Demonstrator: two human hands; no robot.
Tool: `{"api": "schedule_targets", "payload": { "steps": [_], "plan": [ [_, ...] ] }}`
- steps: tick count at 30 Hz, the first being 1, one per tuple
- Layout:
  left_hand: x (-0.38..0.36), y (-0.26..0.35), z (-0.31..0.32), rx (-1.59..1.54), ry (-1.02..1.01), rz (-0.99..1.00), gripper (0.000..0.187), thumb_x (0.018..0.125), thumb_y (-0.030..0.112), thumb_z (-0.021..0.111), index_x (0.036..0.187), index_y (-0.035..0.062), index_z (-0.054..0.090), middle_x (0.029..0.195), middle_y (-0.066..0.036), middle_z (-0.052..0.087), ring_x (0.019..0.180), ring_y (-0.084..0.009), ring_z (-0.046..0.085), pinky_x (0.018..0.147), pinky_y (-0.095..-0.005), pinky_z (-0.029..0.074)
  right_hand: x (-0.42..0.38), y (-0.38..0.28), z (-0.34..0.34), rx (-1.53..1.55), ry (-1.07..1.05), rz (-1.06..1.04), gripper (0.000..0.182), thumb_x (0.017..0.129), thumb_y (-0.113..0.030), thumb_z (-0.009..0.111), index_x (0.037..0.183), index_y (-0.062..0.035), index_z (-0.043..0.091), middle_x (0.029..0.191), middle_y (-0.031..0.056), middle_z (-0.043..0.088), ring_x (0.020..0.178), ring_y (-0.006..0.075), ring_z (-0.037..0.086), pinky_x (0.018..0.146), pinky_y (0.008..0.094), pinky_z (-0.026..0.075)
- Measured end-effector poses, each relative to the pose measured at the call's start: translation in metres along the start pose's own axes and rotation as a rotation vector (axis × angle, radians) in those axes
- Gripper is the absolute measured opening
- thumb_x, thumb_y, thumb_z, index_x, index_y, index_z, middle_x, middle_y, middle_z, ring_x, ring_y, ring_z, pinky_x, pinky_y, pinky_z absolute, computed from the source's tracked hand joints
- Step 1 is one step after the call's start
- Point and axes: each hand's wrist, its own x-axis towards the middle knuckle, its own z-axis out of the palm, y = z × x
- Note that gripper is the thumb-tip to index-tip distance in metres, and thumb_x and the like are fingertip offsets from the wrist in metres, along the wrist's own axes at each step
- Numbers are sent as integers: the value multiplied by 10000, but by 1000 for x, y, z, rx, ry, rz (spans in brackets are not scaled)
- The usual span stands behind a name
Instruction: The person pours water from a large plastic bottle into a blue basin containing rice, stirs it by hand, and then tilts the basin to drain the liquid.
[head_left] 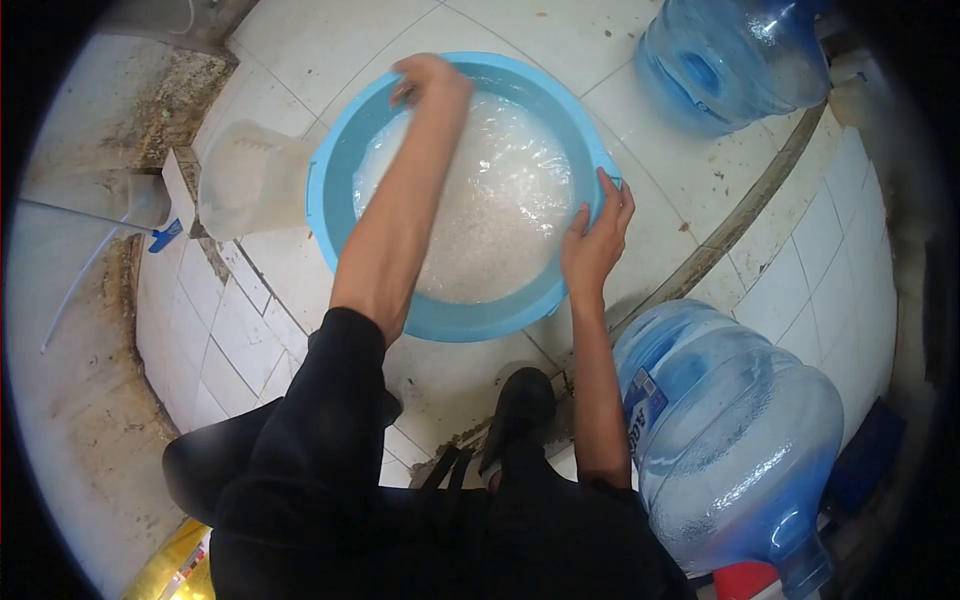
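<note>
A round light-blue basin on the tiled floor holds cloudy, rippling water with whitish grains low in it. My left hand is over the basin's far left rim, its forearm crossing above the water. The fingers are bent and a little apart, slightly blurred, with nothing visible between them. At the basin's right side, my right hand grips the rim, thumb on the inner side and fingers outside.
A large clear blue water bottle lies at the lower right; another is at the upper right. A translucent container sits left of the basin. A blue-headed tool is farther left. My dark shoe is below the basin.
</note>
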Motion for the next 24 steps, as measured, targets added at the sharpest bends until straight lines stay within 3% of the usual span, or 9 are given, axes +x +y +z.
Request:
{"api": "schedule_targets", "payload": {
  "steps": [3, 5, 7, 10, 15, 16, 18, 22, 24],
  "plan": [
    [-22, -47, 37, 357, 60, 272, 756, 1073, 436, 201, 1555, -59, -105, 1653, -258, -81, 1517, -471, -67, 1237, -526, -14, 1, 0, 0, 5, -17, 31, 535, 916, 18, 554, 1424, -138, 498, 1487, 237, 387, 1340, 447, 466, 1034, 488, 457],
    [-78, -63, 16, 513, -304, 279, 701, 1092, 317, 203, 1519, -116, -144, 1630, -251, -210, 1502, -464, -165, 1238, -519, -39, 1, -1, 0, 9, -20, 31, 535, 915, 18, 552, 1423, -140, 499, 1487, 237, 386, 1337, 447, 468, 1035, 486, 456],
    [-103, -93, -9, 554, -494, 330, 674, 1095, 285, 196, 1517, -129, -127, 1627, -281, -177, 1516, -429, -146, 1245, -484, -45, 1, -2, 0, 13, -22, 43, 535, 914, 18, 550, 1422, -141, 499, 1488, 237, 385, 1335, 448, 471, 1036, 485, 456],
    [-137, -99, -62, 564, -717, 295, 653, 1093, 284, 193, 1526, -148, -37, 1628, -322, -69, 1534, -404, -71, 1253, -463, -20, 2, 0, 1, 5, -5, 22, 537, 901, 28, 558, 1414, -122, 503, 1473, 258, 381, 1290, 454, 498, 1006, 489, 455],
    [-109, -93, -162, 1230, -1277, 939, 569, 1036, 235, 441, 1463, -130, 351, 1529, -340, 334, 1391, -466, 386, 1164, -439, 351, 1, 4, 1, 18, -5, -4, 531, 904, 14, 562, 1409, -139, 506, 1475, 245, 385, 1307, 449, 484, 1011, 497, 451],
    [-110, -80, -176, 1230, -1276, 945, 569, 1036, 235, 441, 1463, -130, 351, 1529, -340, 334, 1391, -466, 386, 1164, -439, 351, 1, 3, 2, 22, -2, -6, 531, 904, 14, 562, 1409, -139, 506, 1475, 245, 385, 1307, 449, 484, 1011, 497, 451],
    [-111, -49, -197, 1397, -1303, 986, 414, 934, 167, 597, 1302, -21, 592, 1386, -252, 541, 1241, -433, 540, 1041, -472, 469, 0, 5, 2, 5, 0, 14, 536, 900, 14, 571, 1406, -151, 508, 1474, 239, 390, 1314, 442, 480, 1010, 494, 452],
    [-81, 9, -201, 1344, -1522, 821, 297, 878, 171, 678, 1147, 48, 702, 1257, -170, 645, 1203, -372, 585, 999, -471, 492, -1, 6, 3, -12, 14, -4, 541, 897, 16, 578, 1405, -158, 509, 1475, 235, 391, 1299, 440, 493, 1004, 490, 457],
    [-67, 29, -189, 1165, -1210, 1053, 265, 860, 179, 704, 1087, 43, 720, 1172, -159, 681, 1179, -352, 596, 993, -460, 487, 0, 7, 3, -19, 12, -4, 544, 895, 20, 579, 1405, -155, 505, 1476, 235, 390, 1289, 440, 501, 1000, 491, 461]
  ]
}}
